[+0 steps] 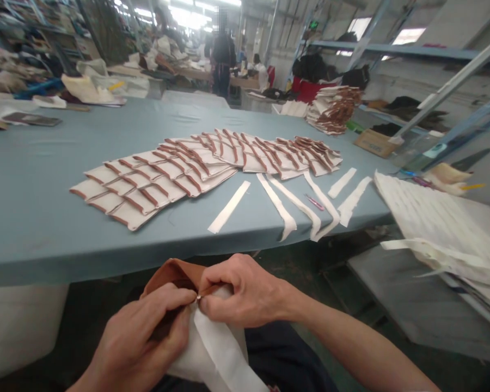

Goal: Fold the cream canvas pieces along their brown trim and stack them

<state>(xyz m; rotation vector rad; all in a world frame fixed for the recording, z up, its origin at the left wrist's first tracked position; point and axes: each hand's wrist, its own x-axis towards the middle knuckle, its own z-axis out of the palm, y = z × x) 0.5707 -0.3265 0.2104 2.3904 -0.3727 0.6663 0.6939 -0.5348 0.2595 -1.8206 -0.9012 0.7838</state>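
Note:
My left hand (151, 326) and my right hand (245, 294) meet over my lap, fingertips pinched together at one spot. Between them is a cloth piece with a brown side (175, 272) and a white side (183, 365). A white fabric strip (224, 348) hangs down from the pinched spot toward my lap. Both hands are closed on the cloth; the exact edge between the fingertips is partly hidden. On the table ahead lie overlapping rows of cream fabric pieces with brown edges (163, 179). Several loose white strips (228, 209) lie near the table's front edge, around a small pink tool (314, 202).
The blue-grey covered table (36, 218) spans the view before me. A stack of brown-edged pieces (335, 109) and a cardboard box (375, 142) stand at its far right. White sheets (453, 228) rest on a side surface at right. Another person (222, 57) stands in the background.

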